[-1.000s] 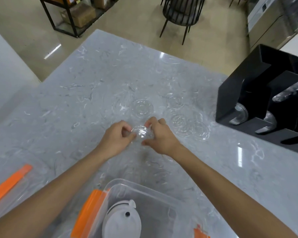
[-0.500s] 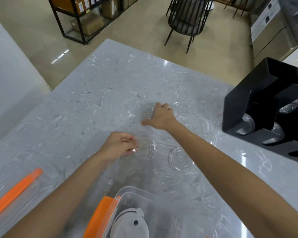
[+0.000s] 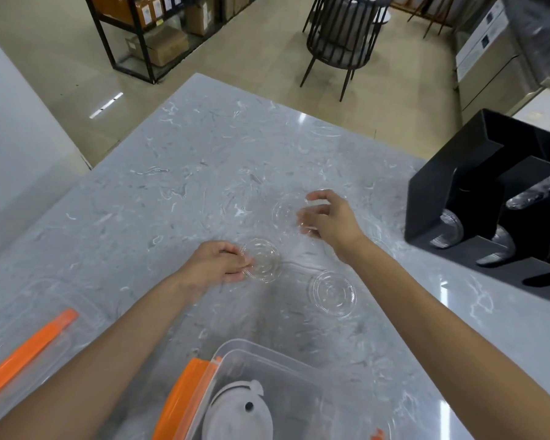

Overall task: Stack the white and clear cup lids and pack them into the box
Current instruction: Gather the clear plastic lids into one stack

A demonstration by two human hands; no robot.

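Clear cup lids lie scattered on a grey marble counter, seen from above by the person working. The left hand pinches the near edge of a small stack of clear lids that rests on the counter, fingers curled onto its rim. The right hand is raised further back with thumb and fingers curled around another clear lid, which is faint and partly blurred. A single clear lid lies flat on the counter, below the right forearm and apart from both hands. At the bottom edge sits a clear plastic box with orange clips; white lids are stacked inside it. To the left lies the box's clear cover with an orange strip. At the right edge stands a black dispenser holding rows of clear lids. Beyond the counter are a dark chair and a shelf with cardboard boxes.
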